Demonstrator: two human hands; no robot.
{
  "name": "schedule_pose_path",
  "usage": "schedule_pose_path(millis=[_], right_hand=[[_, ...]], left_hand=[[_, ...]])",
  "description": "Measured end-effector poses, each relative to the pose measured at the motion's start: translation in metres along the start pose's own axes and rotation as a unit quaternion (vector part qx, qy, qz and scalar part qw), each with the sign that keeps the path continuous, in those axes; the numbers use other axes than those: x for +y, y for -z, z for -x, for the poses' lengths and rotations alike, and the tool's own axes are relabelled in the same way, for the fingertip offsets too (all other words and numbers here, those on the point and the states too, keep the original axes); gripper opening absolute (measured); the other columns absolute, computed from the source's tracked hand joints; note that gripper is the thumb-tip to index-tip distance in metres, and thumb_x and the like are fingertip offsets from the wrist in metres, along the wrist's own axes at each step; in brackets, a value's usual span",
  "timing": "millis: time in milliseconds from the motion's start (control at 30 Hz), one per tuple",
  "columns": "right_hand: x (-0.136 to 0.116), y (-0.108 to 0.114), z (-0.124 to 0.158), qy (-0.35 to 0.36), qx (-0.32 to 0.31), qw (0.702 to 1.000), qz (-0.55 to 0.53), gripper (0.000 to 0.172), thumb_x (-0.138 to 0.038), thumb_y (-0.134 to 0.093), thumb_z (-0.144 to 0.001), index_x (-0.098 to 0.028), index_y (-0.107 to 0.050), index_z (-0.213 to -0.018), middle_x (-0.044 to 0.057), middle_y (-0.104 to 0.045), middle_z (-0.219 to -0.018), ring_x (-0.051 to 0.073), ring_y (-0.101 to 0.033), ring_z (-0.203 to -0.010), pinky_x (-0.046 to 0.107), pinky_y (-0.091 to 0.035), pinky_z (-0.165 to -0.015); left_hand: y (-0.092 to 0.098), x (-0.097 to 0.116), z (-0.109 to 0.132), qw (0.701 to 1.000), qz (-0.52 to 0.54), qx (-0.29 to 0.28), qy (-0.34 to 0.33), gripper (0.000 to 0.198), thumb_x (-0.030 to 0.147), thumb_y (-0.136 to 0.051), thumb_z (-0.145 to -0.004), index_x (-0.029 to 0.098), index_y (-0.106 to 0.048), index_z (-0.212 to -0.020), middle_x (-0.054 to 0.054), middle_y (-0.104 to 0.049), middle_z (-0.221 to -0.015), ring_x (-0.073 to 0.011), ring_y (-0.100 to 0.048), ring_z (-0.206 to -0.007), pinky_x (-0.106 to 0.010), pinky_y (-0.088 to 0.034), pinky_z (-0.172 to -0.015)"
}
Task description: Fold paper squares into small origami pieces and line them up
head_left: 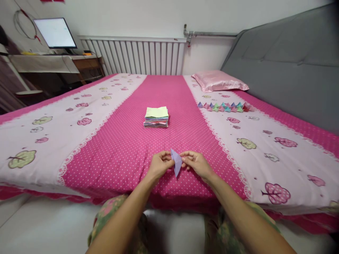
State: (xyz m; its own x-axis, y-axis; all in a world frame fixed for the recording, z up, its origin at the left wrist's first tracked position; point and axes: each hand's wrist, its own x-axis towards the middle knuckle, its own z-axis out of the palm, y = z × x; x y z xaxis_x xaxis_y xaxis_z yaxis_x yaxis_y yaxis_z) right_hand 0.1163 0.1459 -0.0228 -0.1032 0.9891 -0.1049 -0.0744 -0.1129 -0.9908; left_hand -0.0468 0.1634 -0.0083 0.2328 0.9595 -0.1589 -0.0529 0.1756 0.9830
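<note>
A small folded piece of lilac paper (176, 163) is held just above the near edge of the pink dotted bed (127, 148). My left hand (159, 165) pinches its left side and my right hand (196, 163) pinches its right side, both with fingers closed on the paper. Farther up the bed lies a stack of coloured paper squares (156, 117) with a pale green sheet on top. To the right, a row of several small folded paper shapes (224, 107) is lined up on the white part of the sheet.
A pink satin pillow (219, 80) lies by the grey headboard (288, 67) on the right. A white radiator (132, 56) runs along the far wall. A desk with a lit monitor (55, 32) stands at far left. My knees show below.
</note>
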Motion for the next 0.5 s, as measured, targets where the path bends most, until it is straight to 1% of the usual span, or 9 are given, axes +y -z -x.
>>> schedule_pose_path(millis=[100, 200, 267, 400, 500], right_hand=[[0.001, 0.001, -0.001, 0.009, 0.003, 1.000, 0.001, 0.034, -0.038, -0.066, -0.067, -0.013, -0.061, -0.090, 0.000, -0.063, -0.057, 0.009, -0.056, -0.049, 0.020, -0.042, -0.046], [0.001, 0.002, 0.000, 0.020, -0.001, 1.000, 0.001, 0.032, -0.037, -0.066, -0.069, -0.013, -0.061, -0.090, 0.000, -0.063, -0.058, 0.009, -0.055, -0.050, 0.020, -0.042, -0.048], [0.002, 0.002, 0.000, 0.026, -0.009, 1.000, -0.001, 0.030, -0.037, -0.066, -0.070, -0.014, -0.061, -0.089, -0.001, -0.062, -0.058, 0.008, -0.054, -0.049, 0.020, -0.042, -0.048], [0.004, 0.000, 0.001, 0.035, -0.020, 0.999, -0.011, 0.025, -0.036, -0.065, -0.071, -0.016, -0.056, -0.084, -0.003, -0.060, -0.057, 0.007, -0.052, -0.046, 0.020, -0.042, -0.047], [0.005, -0.002, 0.001, 0.043, -0.029, 0.999, -0.013, 0.025, -0.036, -0.065, -0.071, -0.018, -0.052, -0.080, -0.004, -0.059, -0.057, 0.007, -0.053, -0.046, 0.020, -0.042, -0.046]], left_hand=[[-0.002, -0.001, 0.001, 0.998, -0.018, -0.066, 0.012, 0.031, 0.024, -0.076, -0.050, 0.011, -0.064, -0.075, -0.005, -0.066, -0.064, -0.0114, -0.058, -0.053, -0.019, -0.042, -0.049], [-0.007, -0.001, 0.004, 0.993, 0.001, -0.115, 0.003, 0.033, 0.026, -0.076, -0.053, 0.011, -0.065, -0.081, -0.007, -0.069, -0.072, -0.0132, -0.061, -0.061, -0.020, -0.045, -0.054], [-0.010, -0.003, 0.007, 0.991, 0.022, -0.131, 0.002, 0.034, 0.028, -0.075, -0.057, 0.012, -0.065, -0.086, -0.008, -0.069, -0.075, -0.0133, -0.062, -0.061, -0.022, -0.046, -0.056], [-0.014, -0.007, 0.011, 0.986, 0.039, -0.157, 0.030, 0.035, 0.037, -0.066, -0.069, 0.011, -0.064, -0.093, -0.010, -0.068, -0.079, -0.0125, -0.062, -0.053, -0.023, -0.047, -0.053], [-0.016, -0.010, 0.012, 0.985, 0.053, -0.159, 0.041, 0.037, 0.035, -0.062, -0.073, 0.011, -0.062, -0.100, -0.010, -0.068, -0.078, -0.0137, -0.063, -0.055, -0.024, -0.048, -0.055]])
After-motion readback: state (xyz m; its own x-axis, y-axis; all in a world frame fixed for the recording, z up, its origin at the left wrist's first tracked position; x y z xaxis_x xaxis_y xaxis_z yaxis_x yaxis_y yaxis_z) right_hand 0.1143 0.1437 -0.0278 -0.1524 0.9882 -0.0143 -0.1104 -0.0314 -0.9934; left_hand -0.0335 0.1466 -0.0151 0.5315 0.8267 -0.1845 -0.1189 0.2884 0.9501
